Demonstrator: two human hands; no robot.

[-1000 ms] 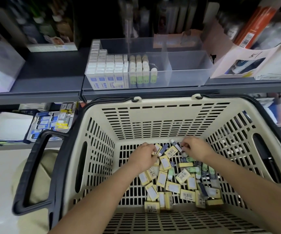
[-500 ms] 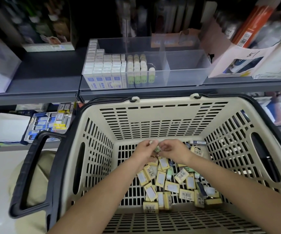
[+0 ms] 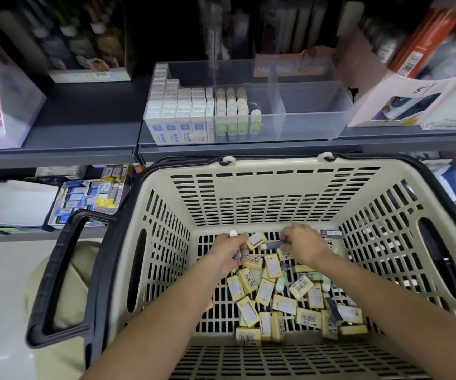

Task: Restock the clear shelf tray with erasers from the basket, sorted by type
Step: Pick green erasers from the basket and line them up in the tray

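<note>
erasers (image 3: pixel 281 297): loose heap on basket (image 3: pixel 276 193) floor | left hand (image 3: pixel 228 253): grip closed round several | right hand (image 3: pixel 302 246): grip pinching a dark eraser (image 3: pixel 274 244) | step: likely still collecting | next: carry up to tray (image 3: pixel 314 124) on shelf (image 3: pixel 84 119), matching compartment

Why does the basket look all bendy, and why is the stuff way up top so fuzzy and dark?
Head view: the wide-angle lens bows the basket rim and the shelf edge. The orange box and its neighbours up top are smeared and dim. The clear tray and the erasers are sharper and evenly lit.
</note>
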